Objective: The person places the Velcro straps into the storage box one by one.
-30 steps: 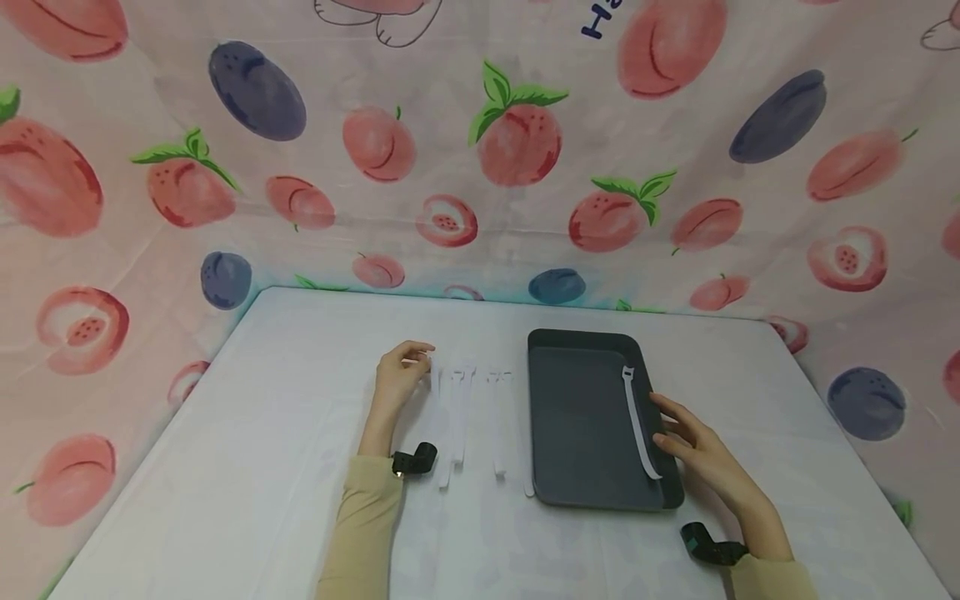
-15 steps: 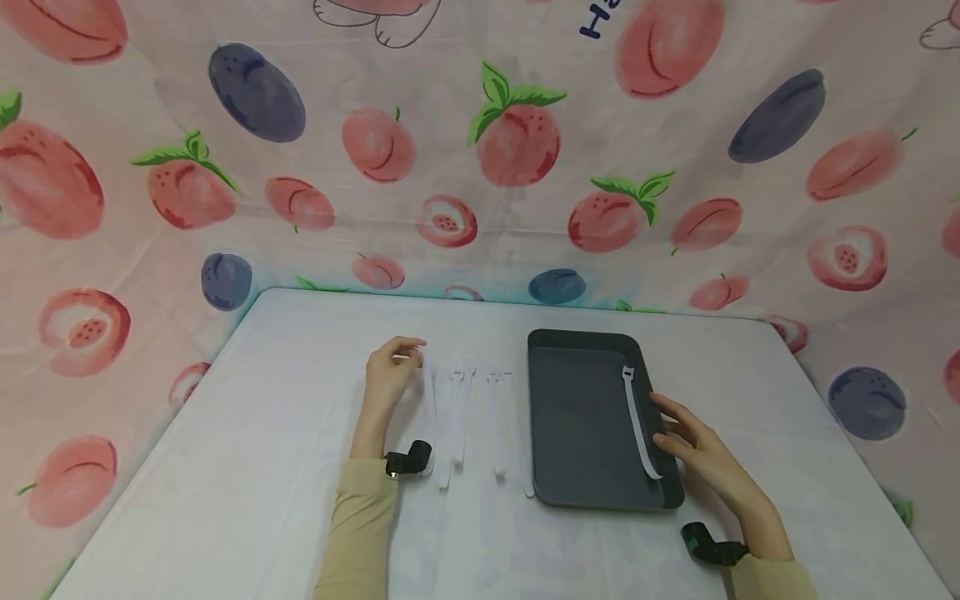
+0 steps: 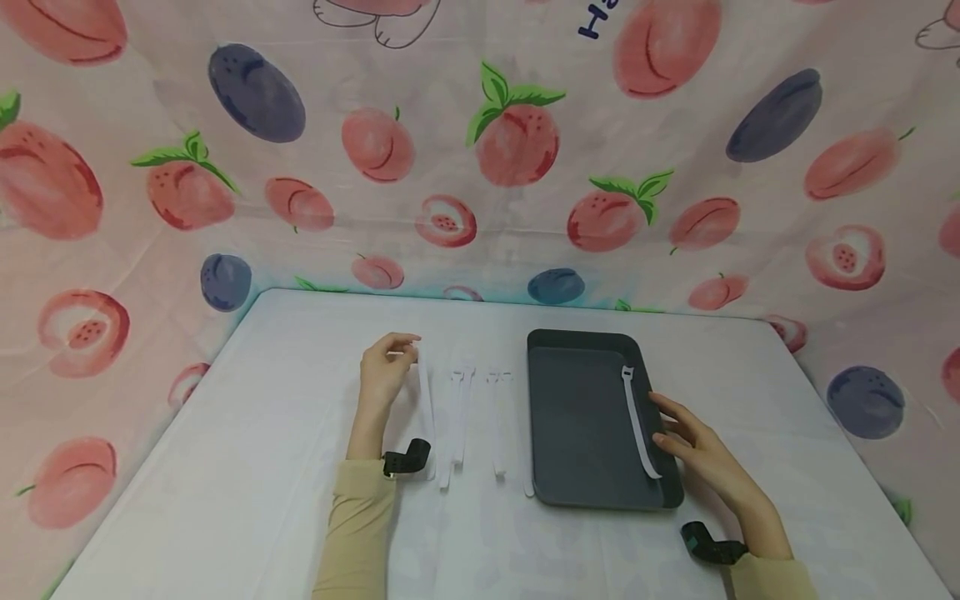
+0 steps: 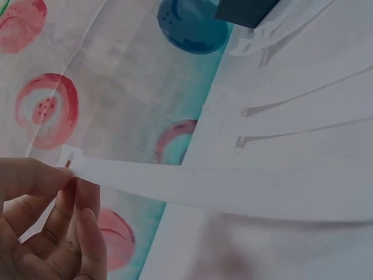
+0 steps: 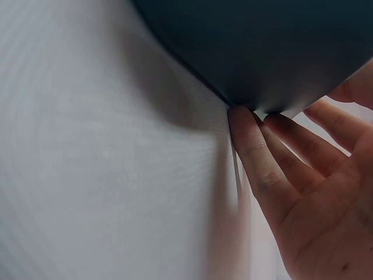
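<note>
My left hand [image 3: 381,377] pinches the slotted end of a white cable tie strap [image 4: 175,182] between thumb and fingertips. That strap hangs from the fingers down toward the table, and in the left wrist view it stretches across to the right. A dark grey tray [image 3: 577,425] lies right of centre, with one white cable tie [image 3: 637,425] along its right side. My right hand [image 3: 705,454] touches the tray's right edge with fairly straight fingers. In the right wrist view the fingertips [image 5: 245,119] meet the outside of the tray wall.
Several more white cable ties [image 3: 458,421] lie lengthwise on the white table [image 3: 225,467] between the left hand and the tray, hard to make out against the cloth. A fruit-printed curtain [image 3: 450,150] closes off the back and sides.
My left hand has moved a little left and away from me, drawing its cable tie apart from the others. The right hand and tray have stayed in place.
</note>
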Demonstrator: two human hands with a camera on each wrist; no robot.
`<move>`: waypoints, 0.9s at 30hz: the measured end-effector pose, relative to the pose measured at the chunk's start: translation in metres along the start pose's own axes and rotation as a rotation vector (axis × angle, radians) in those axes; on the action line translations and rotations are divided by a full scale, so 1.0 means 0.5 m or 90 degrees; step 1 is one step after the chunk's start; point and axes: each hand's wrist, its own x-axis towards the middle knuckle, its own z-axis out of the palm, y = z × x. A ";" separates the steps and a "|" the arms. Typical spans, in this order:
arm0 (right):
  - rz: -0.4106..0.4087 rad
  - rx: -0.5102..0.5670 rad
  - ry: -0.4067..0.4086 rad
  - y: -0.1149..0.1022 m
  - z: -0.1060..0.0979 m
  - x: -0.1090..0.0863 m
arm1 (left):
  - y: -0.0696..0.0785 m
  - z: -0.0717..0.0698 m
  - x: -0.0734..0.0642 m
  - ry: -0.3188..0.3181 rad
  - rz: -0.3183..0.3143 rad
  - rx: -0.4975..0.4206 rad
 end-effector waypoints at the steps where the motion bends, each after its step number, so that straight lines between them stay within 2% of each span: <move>1: 0.000 0.000 0.000 0.001 0.000 0.000 | 0.002 -0.001 0.000 0.003 0.001 -0.001; 9: 0.003 -0.004 0.001 0.002 -0.001 0.002 | 0.023 -0.011 -0.004 0.012 0.012 -0.015; 22: -0.005 -0.008 -0.001 0.003 0.000 0.000 | 0.062 -0.030 -0.019 0.032 0.019 -0.001; 27: -0.006 -0.005 -0.001 0.004 0.000 0.000 | 0.080 -0.038 -0.028 0.027 0.019 -0.005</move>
